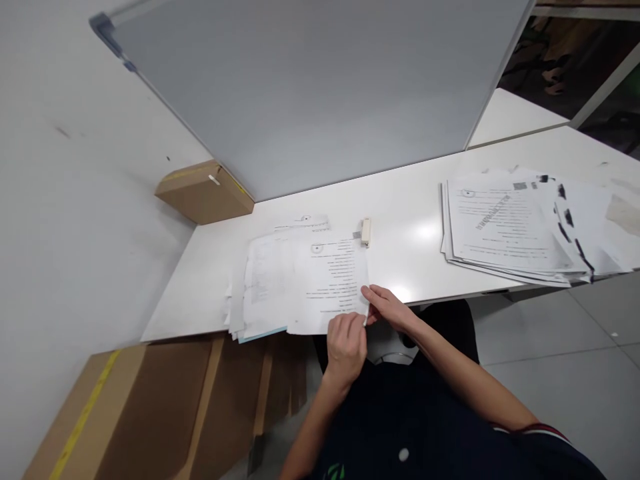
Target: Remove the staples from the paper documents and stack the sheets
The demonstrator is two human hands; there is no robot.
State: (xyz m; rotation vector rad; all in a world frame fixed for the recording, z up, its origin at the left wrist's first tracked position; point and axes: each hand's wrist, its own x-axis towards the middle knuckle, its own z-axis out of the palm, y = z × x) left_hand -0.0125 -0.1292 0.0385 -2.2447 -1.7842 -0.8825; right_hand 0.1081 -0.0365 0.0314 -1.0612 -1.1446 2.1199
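Observation:
Printed sheets of paper [325, 287] lie at the near edge of the white table, the top one reaching over other papers to its left. My left hand [347, 348] is closed at the near right corner of the printed sheets, its fingers curled over the edge. Just beside it, my right hand [389, 308] pinches the right edge, thumb on top and the other fingers mostly hidden. Beyond the sheets' upper right corner is a small off-white block-shaped object [366, 232], possibly a stapler. A blue edge [263, 335] shows under the left papers.
A larger pile of printed papers [505, 227] lies on the right of the table [400, 260]. A whiteboard [320, 87] stands along the back. One cardboard box [203, 193] sits at the back left; several large cartons [150, 407] stand on the floor at the left.

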